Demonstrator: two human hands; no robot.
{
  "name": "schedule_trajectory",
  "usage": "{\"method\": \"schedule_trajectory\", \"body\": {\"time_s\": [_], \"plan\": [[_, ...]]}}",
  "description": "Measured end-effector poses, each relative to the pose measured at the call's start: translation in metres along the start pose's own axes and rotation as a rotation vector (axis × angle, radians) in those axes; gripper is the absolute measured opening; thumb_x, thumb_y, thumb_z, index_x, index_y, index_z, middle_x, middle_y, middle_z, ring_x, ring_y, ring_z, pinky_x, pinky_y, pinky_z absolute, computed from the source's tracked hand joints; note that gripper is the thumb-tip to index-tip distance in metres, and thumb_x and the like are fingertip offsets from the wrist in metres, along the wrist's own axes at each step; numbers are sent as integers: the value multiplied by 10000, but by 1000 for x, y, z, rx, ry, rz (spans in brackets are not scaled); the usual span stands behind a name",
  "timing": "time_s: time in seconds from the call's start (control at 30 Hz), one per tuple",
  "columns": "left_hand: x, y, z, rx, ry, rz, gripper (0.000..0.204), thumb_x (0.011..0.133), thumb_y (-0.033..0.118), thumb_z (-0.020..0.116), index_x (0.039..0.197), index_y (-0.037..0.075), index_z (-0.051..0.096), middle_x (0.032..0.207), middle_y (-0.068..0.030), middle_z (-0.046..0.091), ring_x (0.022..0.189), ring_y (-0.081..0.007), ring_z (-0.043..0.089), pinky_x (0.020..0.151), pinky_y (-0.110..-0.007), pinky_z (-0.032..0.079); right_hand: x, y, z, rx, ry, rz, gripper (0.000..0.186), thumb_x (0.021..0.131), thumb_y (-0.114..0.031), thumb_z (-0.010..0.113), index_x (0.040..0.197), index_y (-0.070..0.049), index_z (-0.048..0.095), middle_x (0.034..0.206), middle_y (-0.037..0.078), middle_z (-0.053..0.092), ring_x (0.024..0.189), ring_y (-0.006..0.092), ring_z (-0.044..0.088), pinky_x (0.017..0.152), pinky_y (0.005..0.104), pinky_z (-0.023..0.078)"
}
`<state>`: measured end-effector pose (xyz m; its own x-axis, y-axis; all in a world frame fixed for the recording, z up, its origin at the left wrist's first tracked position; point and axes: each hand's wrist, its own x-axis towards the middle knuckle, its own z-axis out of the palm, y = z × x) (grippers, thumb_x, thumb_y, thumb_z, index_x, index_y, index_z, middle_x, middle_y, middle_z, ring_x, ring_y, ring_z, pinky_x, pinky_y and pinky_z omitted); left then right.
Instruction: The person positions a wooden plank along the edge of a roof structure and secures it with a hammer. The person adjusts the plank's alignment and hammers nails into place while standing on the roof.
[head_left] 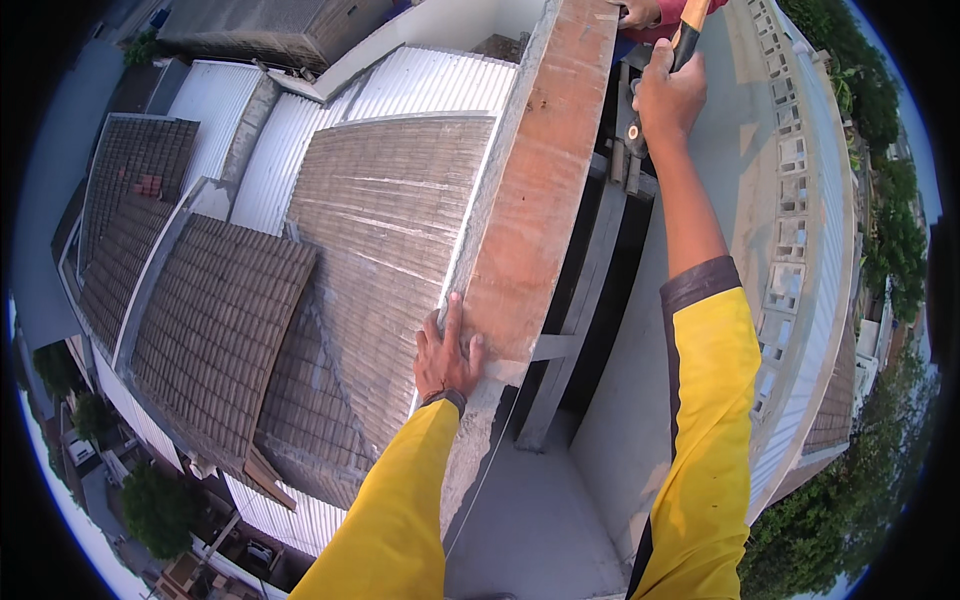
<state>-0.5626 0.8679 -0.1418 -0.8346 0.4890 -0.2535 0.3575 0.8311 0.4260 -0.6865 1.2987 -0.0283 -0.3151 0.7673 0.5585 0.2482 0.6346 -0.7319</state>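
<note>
A long reddish-brown formwork board (535, 185) lies along the top of a concrete wall (470, 440). My left hand (447, 355) rests with spread fingers at the board's near left edge, holding nothing; its fingertips touch the board and the rough concrete rim. My right hand (671, 92) is raised beyond the board's right side, closed around a tool with a black grip and wooden shaft (694, 14). The tool's far end runs out of view at the top, so its kind is hidden. A rounded end with a hole shows below my fist.
Another person's hand (640, 12) in a red sleeve is at the board's far end. Beams (590, 290) cross a deep gap to the right. Tiled and metal roofs (390, 190) lie far below on the left. A taut string (487, 465) runs beside the wall.
</note>
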Motion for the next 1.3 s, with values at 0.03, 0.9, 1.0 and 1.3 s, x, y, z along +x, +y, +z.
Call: {"method": "schedule_trajectory", "body": {"time_s": [0.03,0.9,1.0,1.3], "plan": [[0,-1,0,3,3,-7,843,927,371,662,1667,325,261,1447,-222,489,1204,-423,557,951,-532,545,9,-11,3,91,57,-42,283,1040,-263,616,971,-11,509,650,72,572,433,164,569,395,321,481],[-1,-3,6,-46,27,34,817,941,375,623,1669,311,260,1356,-240,514,1152,-460,565,927,-559,535,-445,-178,-202,-87,-202,635,207,920,-100,760,1023,-15,601,662,75,549,579,130,546,584,302,477],[-3,-1,6,-44,38,40,801,944,389,614,1665,304,275,1332,-234,519,1131,-457,570,908,-557,539,-495,-186,-232,-63,-112,681,230,957,-133,734,829,-23,577,658,36,518,600,106,487,561,320,406],[-6,-4,10,-9,81,62,759,973,416,575,1662,296,282,1299,-224,528,1161,-451,574,924,-558,530,-584,-252,-277,-12,-330,1155,426,993,-335,755,761,-43,547,619,-64,427,597,52,391,528,310,340]]}}
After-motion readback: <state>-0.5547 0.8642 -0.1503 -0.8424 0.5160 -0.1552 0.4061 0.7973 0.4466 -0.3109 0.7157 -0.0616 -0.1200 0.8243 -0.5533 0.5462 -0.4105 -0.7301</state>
